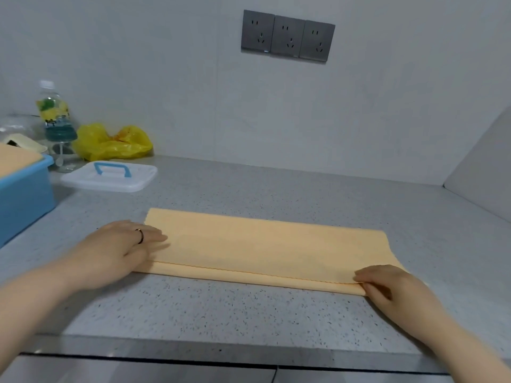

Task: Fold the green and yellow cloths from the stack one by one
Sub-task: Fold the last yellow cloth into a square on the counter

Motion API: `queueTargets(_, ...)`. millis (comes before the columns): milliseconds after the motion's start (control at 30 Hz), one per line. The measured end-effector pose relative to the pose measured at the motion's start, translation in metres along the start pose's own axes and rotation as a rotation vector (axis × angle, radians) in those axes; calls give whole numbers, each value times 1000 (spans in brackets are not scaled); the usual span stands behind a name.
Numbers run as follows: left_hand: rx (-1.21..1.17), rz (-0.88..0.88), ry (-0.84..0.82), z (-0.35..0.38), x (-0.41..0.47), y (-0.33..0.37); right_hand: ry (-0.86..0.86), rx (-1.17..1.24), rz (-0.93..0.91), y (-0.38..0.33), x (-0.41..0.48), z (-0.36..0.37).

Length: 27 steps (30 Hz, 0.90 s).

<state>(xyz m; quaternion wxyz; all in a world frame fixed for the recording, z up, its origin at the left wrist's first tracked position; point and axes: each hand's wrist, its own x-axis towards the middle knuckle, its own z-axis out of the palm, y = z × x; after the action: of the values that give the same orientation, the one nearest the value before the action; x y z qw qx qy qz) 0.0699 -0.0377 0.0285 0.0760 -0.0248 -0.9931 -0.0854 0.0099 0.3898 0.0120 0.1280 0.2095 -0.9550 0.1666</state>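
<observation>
Speckled grey countertop (221, 308) carries the half-folded yellow cloth (262, 250); the right hand (387, 286) pinches its near right corner, fingers curled. The left hand (119, 244) presses flat on its left end, fingers straight. Far left, a blue bin (25, 194) holds the stack (13, 161).

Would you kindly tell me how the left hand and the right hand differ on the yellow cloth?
The left hand lies flat with straight fingers on the left end of the yellow cloth; the right hand curls its fingers and pinches the near right corner. The left hand wears a ring; no ring shows on the right hand. Both touch the same cloth.
</observation>
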Motion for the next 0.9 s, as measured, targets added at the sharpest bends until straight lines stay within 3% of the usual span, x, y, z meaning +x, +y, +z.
queueTargets(167, -143, 12, 7, 0, 41, 59, 29, 12, -18, -2, -4, -1)
queueTargets(400, 6, -14, -204, 30, 99, 115, 168, -62, -176, 4, -5, 4)
queueTargets(700, 54, -65, -290, 52, 95, 118, -52, 168, -46, -33, 30, -13)
queueTargets(900, 14, -80, -238, 61, 91, 119, -282, 37, -23, -121, 118, 48)
